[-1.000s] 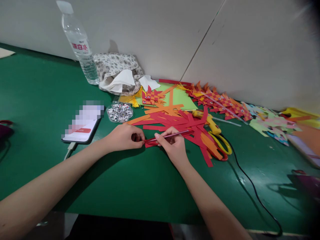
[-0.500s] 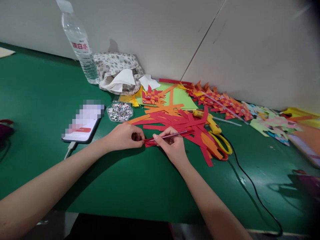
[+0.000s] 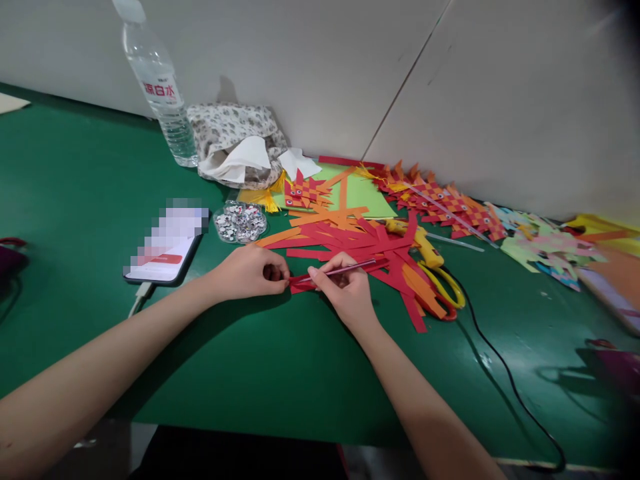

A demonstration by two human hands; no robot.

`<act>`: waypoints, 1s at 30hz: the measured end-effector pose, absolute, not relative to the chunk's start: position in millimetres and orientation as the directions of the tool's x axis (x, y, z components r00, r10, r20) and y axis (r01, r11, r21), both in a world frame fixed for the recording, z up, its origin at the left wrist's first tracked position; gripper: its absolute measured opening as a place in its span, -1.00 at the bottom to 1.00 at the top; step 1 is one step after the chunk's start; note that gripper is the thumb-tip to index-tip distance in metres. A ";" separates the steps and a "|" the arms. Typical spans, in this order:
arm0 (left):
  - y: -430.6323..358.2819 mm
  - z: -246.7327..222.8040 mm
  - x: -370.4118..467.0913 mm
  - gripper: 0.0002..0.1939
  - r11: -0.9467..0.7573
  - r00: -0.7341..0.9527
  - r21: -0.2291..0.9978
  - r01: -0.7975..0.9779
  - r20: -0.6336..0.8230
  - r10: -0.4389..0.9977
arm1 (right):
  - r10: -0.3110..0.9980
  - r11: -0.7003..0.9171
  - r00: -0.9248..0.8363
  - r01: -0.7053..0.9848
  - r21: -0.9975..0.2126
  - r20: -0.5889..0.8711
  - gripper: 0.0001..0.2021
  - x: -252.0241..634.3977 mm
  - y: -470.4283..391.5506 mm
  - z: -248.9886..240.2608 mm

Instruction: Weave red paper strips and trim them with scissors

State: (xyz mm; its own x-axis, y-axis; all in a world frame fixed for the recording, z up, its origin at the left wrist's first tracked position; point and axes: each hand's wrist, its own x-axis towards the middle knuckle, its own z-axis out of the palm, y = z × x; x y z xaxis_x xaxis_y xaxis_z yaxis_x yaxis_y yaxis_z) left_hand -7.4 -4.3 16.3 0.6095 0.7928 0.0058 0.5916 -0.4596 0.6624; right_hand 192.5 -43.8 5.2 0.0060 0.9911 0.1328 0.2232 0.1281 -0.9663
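Observation:
My left hand (image 3: 255, 272) is closed, thumb and forefinger pinching the left end of a red paper strip (image 3: 300, 287) low over the green table. My right hand (image 3: 347, 290) is closed round a thin dark stick (image 3: 353, 267), whose tip reaches left along the strip. Right behind my hands lies a loose pile of red paper strips (image 3: 345, 241), with orange strips (image 3: 327, 217) at its back. A red and orange woven paper fish (image 3: 303, 193) rests on a light green sheet (image 3: 373, 198) behind the pile.
Left are a phone (image 3: 167, 247) on a cable, a box of googly eyes (image 3: 240, 223), a water bottle (image 3: 160, 90) and a tissue pouch (image 3: 237, 143). Right are a yellow glue gun (image 3: 425, 248), scissors (image 3: 455, 287), a black cord (image 3: 500, 357) and more woven fish (image 3: 445, 203).
The stick in my right hand has tilted very slightly. Both hands have stayed almost in the same place.

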 end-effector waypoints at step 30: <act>-4.3 19.4 -6.1 -0.86 -0.445 0.600 0.655 0.611 -0.017 0.799 | 0.988 0.138 0.034 0.219 -0.966 0.149 -0.73 192.5 -44.0 4.4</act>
State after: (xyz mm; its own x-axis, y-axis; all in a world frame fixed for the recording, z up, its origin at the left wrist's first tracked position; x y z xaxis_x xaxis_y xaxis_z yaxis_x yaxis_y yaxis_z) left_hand -6.1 -4.3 19.4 0.6005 0.7994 -0.0172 0.6109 -0.4448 0.6550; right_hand 192.5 -44.0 4.4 0.0340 0.9882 0.1493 0.2194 0.1384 -0.9658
